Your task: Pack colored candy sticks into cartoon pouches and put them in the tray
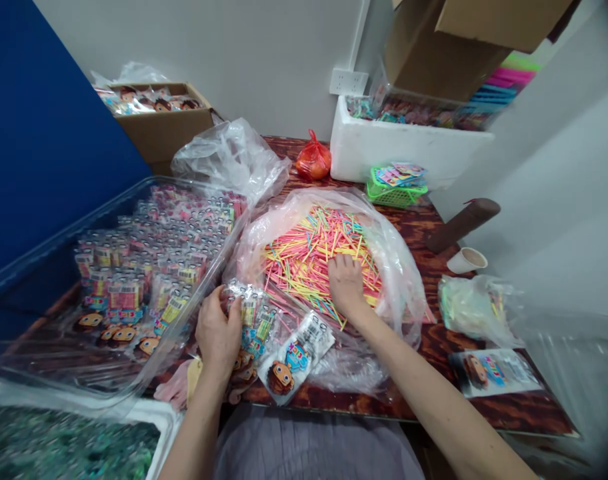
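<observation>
My right hand (346, 284) reaches into a heap of thin coloured sticks (304, 260), pink, yellow, green and blue, inside an opened clear plastic bag (401, 273). Its fingers are curled down together on the sticks, and the fingertips are partly hidden. At the bag's near left side, my left hand (219, 330) grips the edge of a bunch of small clear packets (254, 327) with printed cartoon faces, thumb on top. Beside that bunch lies a flat packet (297, 360) with a curly-haired cartoon face, overlapping the bag's front edge.
Left of the bag, a clear plastic tub (149, 387) holds rows of filled packets. A white foam box (409, 147), a green basket (397, 193) and a red bag (313, 159) stand behind. Rightward are a paper cup (467, 261), a brown cylinder (461, 225) and another packet (497, 373).
</observation>
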Available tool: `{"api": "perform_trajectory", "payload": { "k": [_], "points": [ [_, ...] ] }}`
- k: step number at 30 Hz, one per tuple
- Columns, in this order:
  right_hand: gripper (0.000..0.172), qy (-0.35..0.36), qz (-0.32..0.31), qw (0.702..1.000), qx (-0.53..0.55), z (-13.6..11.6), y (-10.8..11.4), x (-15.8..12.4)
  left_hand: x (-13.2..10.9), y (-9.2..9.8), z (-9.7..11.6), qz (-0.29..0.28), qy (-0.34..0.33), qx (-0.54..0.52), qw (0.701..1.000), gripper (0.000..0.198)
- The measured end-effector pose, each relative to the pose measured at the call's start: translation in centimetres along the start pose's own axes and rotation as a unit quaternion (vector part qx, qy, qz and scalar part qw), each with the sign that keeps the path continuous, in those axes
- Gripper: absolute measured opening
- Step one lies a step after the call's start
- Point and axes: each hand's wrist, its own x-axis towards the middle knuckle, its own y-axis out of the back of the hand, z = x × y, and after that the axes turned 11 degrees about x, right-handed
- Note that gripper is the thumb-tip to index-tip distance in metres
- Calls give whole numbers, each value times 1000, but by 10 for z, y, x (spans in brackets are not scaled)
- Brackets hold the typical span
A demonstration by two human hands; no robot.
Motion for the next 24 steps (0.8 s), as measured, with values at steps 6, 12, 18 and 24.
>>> {"api": "perform_trajectory", "payload": {
  "k": [6,12,18,24],
  "points": [
    [22,13,-24,1000,-9,7,6,6,-8,17,5,33,-67,-15,997,43],
    [22,-22,-78,995,58,22,13,4,-15,28,14,38,-102,-34,993,33],
    [15,-102,-80,942,308,42,12,6,-19,27,23,27,-124,-33,991,30],
    [18,-177,-24,677,714,55,12,-13,-28,26,39,-7,-170,-56,984,29]
  ]
}}
